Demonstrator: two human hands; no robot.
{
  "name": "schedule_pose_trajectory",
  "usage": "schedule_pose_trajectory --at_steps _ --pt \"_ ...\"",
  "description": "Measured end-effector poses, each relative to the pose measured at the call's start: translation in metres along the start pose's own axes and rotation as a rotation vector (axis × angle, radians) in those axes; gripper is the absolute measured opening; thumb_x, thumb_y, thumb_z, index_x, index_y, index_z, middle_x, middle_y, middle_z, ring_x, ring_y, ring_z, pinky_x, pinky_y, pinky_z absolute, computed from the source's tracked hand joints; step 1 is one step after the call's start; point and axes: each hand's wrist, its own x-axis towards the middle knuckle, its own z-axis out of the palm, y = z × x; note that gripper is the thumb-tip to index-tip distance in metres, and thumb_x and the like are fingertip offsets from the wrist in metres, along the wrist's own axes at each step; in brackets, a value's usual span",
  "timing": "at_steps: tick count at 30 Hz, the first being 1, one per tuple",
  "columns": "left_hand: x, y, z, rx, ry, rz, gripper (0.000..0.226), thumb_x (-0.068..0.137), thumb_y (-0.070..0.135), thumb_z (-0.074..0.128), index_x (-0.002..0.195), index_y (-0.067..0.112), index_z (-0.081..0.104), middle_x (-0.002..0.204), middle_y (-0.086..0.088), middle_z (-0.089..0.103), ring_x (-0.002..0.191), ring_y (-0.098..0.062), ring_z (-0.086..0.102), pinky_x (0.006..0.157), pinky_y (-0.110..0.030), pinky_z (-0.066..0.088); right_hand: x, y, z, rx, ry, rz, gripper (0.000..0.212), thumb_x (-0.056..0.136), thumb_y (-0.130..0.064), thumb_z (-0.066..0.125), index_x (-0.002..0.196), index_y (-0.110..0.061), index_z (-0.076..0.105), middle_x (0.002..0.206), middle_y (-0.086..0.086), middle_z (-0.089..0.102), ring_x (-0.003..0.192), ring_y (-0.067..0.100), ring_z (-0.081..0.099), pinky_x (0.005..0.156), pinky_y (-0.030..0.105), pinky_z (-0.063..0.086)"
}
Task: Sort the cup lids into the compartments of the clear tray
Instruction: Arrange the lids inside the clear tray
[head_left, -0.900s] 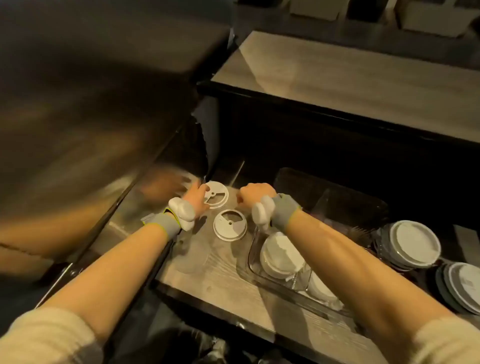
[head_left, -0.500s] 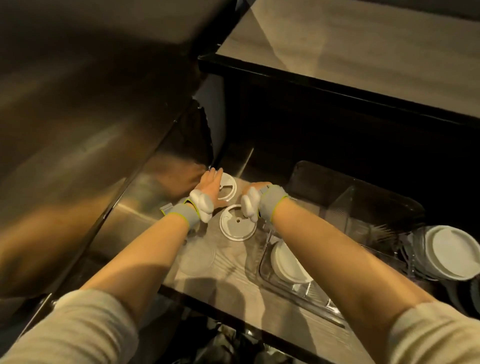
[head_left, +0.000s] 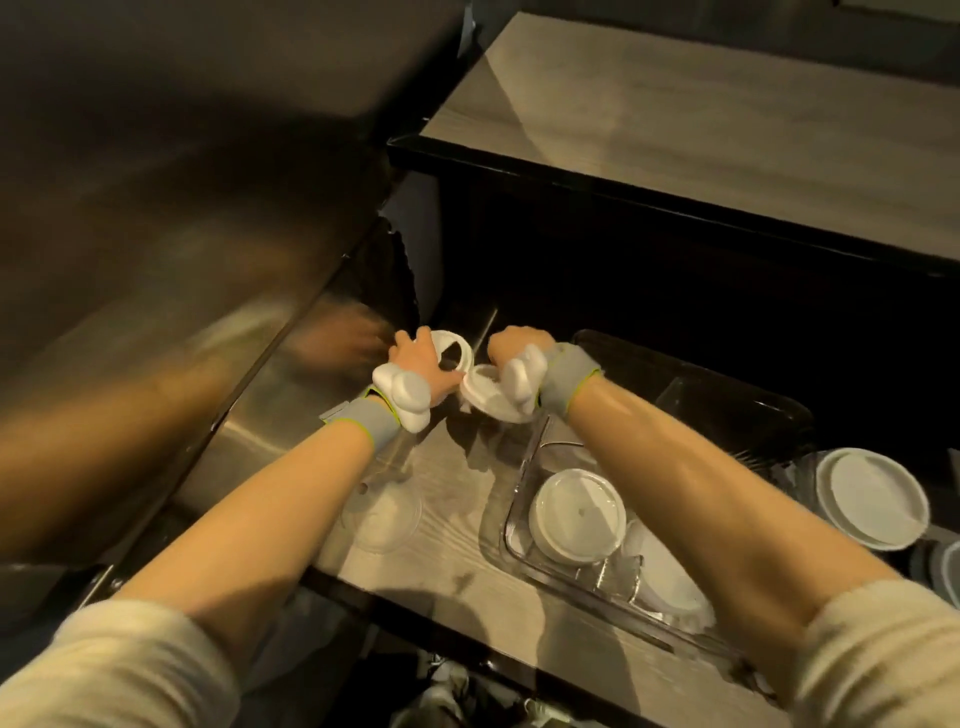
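Observation:
My left hand grips a white cup lid, tilted up off the wooden shelf at the far left. My right hand is closed on a second white lid, lifted and tilted just beside the first. The clear tray lies to the right under my right forearm; a stack of white lids fills its near-left compartment and more white lids lie in the compartment beside it. A clear flat lid rests on the shelf under my left forearm.
A steel surface slopes up on the left. A wooden counter overhangs the dark recess behind the shelf. At the right stand a stack of white lids and a dark tray.
Both white lids lay flat on the shelf before; now each hand has closed on one and tipped it up off the surface. The view has shifted slightly.

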Motion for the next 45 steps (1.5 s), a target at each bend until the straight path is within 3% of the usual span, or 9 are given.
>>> schedule_pose_trajectory --at_steps 6,15,19,21,26,32,38,40,45 --pt "-0.023 0.032 -0.037 -0.339 0.023 0.084 0.062 0.093 0.041 0.049 0.142 0.005 0.032 0.142 -0.018 0.041 0.126 -0.034 0.044 0.101 -0.038 0.038 -0.047 0.03 -0.032 0.276 0.241 0.024 0.025 0.093 -0.018 0.047 0.103 -0.002 0.064 0.091 0.012 0.06 0.08 0.027 0.056 0.066 0.031 0.037" --pt "-0.08 0.07 -0.04 -0.989 -0.442 0.076 0.06 0.089 0.067 0.028 0.113 0.019 0.054 0.099 -0.007 0.058 0.083 -0.022 0.056 0.068 -0.03 0.044 -0.132 0.077 -0.013 0.787 0.52 -0.076 0.026 0.093 -0.019 0.052 0.116 -0.008 0.057 0.108 0.014 0.064 0.095 0.026 0.063 0.079 0.031 0.049" --pt "-0.093 0.08 -0.029 -1.115 -0.699 0.133 0.065 0.088 0.067 0.031 0.095 0.017 0.072 0.095 -0.01 0.07 0.086 -0.027 0.066 0.072 -0.036 0.053 -0.153 0.09 0.0 0.86 0.477 -0.071 0.029 0.078 -0.019 0.072 0.105 -0.011 0.062 0.093 0.0 0.063 0.084 0.013 0.061 0.069 0.021 0.053" --pt "-0.099 0.087 -0.019 -1.17 -0.782 0.141 0.068 0.09 0.064 0.029 0.096 0.012 0.074 0.098 -0.012 0.072 0.089 -0.027 0.068 0.08 -0.04 0.052 -0.158 0.096 0.009 1.073 0.314 -0.065 0.006 0.081 -0.017 0.07 0.085 -0.014 0.067 0.073 -0.002 0.069 0.068 0.011 0.064 0.06 0.023 0.056" --pt "-0.109 0.094 -0.001 -1.193 -0.802 0.152 0.08 0.087 0.071 0.019 0.108 0.01 0.065 0.101 -0.013 0.072 0.095 -0.029 0.066 0.085 -0.045 0.05 -0.171 0.094 0.021 1.448 -0.06 -0.045 0.013 0.091 -0.019 0.056 0.082 -0.016 0.064 0.047 -0.004 0.059 0.038 0.004 0.048 0.036 0.009 0.039" --pt "-0.122 0.103 0.008 -1.095 -0.423 0.123 0.004 0.087 0.01 0.06 0.09 0.011 0.063 0.087 -0.01 0.066 0.074 -0.019 0.066 0.054 -0.029 0.058 -0.175 0.088 0.029 1.524 -0.105 0.209 0.031 0.098 -0.015 0.039 0.067 -0.013 0.044 0.032 -0.008 0.043 0.023 0.002 0.032 0.029 0.008 0.025" --pt "-0.112 0.085 0.008 -1.108 -0.187 -0.051 0.026 0.084 -0.004 0.054 0.11 -0.002 0.054 0.09 -0.018 0.061 0.071 -0.025 0.061 0.05 -0.036 0.058 -0.186 0.095 0.019 1.716 0.125 0.066 0.032 0.097 -0.038 0.036 0.11 -0.015 0.054 0.088 0.001 0.062 0.076 0.013 0.059 0.067 0.028 0.051" --pt "-0.114 0.085 0.008 -1.041 -0.238 -0.031 0.031 0.083 -0.003 0.052 0.114 -0.002 0.054 0.089 -0.017 0.062 0.074 -0.026 0.062 0.048 -0.032 0.058 -0.18 0.087 0.021 1.491 0.224 0.057 0.045 0.096 -0.047 0.033 0.124 -0.016 0.047 0.106 0.005 0.059 0.098 0.021 0.057 0.083 0.038 0.048" --pt "-0.121 0.092 0.004 -1.133 -0.52 0.048 0.016 0.088 0.009 0.051 0.101 0.01 0.059 0.089 -0.011 0.064 0.081 -0.022 0.064 0.063 -0.033 0.06 -0.166 0.06 0.034 1.217 0.378 0.049 0.04 0.1 -0.021 0.035 0.135 -0.003 0.038 0.135 0.02 0.048 0.122 0.033 0.049 0.098 0.042 0.043"
